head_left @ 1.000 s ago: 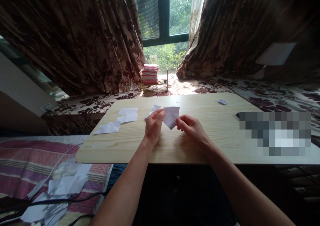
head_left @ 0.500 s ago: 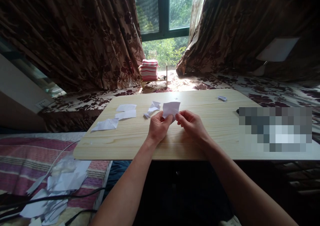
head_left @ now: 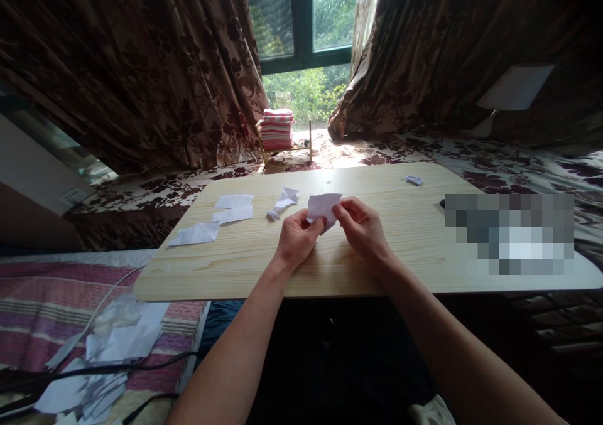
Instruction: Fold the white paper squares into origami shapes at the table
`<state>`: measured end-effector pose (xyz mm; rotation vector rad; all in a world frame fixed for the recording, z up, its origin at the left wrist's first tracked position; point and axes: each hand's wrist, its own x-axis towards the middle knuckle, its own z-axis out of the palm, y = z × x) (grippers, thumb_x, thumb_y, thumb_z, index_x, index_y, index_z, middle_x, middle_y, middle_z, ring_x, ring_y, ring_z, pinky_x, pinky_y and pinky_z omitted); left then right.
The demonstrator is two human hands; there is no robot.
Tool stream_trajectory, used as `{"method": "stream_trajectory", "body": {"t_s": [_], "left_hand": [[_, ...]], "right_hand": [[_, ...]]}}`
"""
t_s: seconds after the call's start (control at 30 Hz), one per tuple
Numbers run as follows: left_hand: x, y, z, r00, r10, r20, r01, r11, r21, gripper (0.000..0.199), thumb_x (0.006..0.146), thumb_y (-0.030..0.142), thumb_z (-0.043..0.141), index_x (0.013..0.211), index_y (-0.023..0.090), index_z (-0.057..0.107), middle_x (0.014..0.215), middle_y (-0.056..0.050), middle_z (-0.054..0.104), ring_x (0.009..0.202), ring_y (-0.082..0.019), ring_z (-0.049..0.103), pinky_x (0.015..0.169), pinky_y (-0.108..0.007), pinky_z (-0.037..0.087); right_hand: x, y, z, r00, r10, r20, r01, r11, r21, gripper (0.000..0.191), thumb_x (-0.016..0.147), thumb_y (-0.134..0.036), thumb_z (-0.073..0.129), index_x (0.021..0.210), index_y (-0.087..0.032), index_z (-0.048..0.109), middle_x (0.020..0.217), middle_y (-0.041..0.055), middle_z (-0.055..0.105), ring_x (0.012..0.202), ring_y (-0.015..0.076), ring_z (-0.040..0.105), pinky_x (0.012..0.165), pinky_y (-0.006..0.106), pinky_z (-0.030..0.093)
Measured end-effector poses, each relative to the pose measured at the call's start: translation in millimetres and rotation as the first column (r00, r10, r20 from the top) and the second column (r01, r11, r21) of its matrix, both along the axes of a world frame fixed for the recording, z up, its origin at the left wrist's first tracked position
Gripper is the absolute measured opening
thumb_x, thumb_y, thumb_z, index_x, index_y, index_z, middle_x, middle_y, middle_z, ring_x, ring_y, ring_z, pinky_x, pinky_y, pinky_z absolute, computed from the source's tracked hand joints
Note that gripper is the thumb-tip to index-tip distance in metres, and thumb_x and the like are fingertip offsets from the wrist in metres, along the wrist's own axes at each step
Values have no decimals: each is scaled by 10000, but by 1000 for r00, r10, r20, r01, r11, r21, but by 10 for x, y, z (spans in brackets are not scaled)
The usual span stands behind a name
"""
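Note:
A small white sheet of paper (head_left: 325, 206) is held up above the wooden table (head_left: 226, 268), a little tilted, between my two hands. My left hand (head_left: 298, 238) pinches its lower left part, thumb on the near face. At the right edge, my right hand (head_left: 362, 224) grips it between thumb and fingers. Just left of my hands lies a folded, creased piece of paper (head_left: 286, 199). Farther left rest two flat paper pieces (head_left: 234, 213) and a creased paper piece (head_left: 195, 234). The fingers behind the sheet are partly hidden.
A small folded paper (head_left: 413, 180) lies at the table's far right. Blurred-out items (head_left: 513, 233) cover its right end. Loose papers (head_left: 125, 342) and black cables (head_left: 103, 370) lie on the bed at lower left. Folded striped cloths (head_left: 277, 129) stand by the window.
My right hand has moved slightly up along the sheet's right edge, and the sheet is tilted a bit differently. The whole view has shifted slightly.

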<state>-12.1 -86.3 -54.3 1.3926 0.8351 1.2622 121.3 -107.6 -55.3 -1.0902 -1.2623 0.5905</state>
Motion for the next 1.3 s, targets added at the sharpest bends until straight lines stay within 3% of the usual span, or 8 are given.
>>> {"method": "stream_trajectory", "body": {"t_s": [1.0, 1.3], "left_hand": [[-20, 36, -61, 999, -32, -11, 32, 999, -4, 116, 709, 252, 678, 673, 147, 643, 552, 39, 525, 583, -97, 490, 617, -235, 418], [-12, 25, -31, 999, -34, 0, 34, 999, -19, 113, 695, 246, 681, 709, 135, 665, 605, 17, 590, 584, -98, 498, 578, -227, 399]], "right_hand": [[9, 18, -34, 999, -32, 5, 31, 999, 25, 212, 808, -397, 597, 732, -200, 580, 676, -11, 547, 673, 141, 527, 596, 274, 432], [14, 18, -40, 999, -35, 18, 34, 999, 26, 212, 812, -390, 593, 727, -196, 579, 685, -8, 553, 683, 141, 538, 605, 273, 436]]}}
